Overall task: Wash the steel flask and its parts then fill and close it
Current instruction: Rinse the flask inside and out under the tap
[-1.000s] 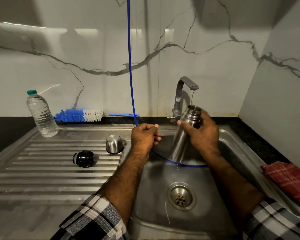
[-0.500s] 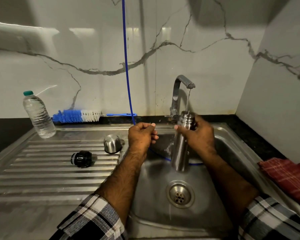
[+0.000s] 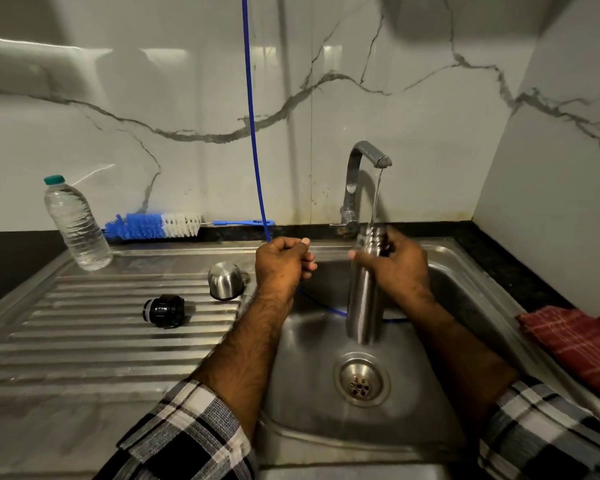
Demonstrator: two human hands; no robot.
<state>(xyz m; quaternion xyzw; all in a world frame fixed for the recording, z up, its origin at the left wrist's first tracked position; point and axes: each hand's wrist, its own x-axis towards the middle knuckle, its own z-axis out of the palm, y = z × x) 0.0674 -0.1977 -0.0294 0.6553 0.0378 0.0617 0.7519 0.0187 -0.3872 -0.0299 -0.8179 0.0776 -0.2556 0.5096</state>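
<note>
We're over the sink [image 3: 465,271] and water is running: a thin stream drops from the tap [image 3: 364,157] straight onto the open mouth of the steel flask [image 3: 362,299]. Our right hand [image 3: 395,268] has its fingers curled round the flask's neck, holding it upright above the basin, its base hanging just over the drain [image 3: 361,379].

Our left hand [image 3: 281,263] sits beside it at the basin's left edge, fingers curled in on themselves; a blue cord [image 3: 253,133] comes down the wall to that fist and shows again low in the basin behind the flask, but we can't tell whether the fingers actually grip it.

Out on the ribbed draining board [image 3: 84,341], the steel cup [image 3: 224,280] stands mouth down close to the left wrist, and the black stopper [image 3: 163,310] lies on its side a little further left. A plastic water bottle [image 3: 75,225] stands at the back corner, a blue-and-white bottle brush [image 3: 153,226] lies along the wall, and a red checked cloth [image 3: 575,341] rests on the counter at the right.
</note>
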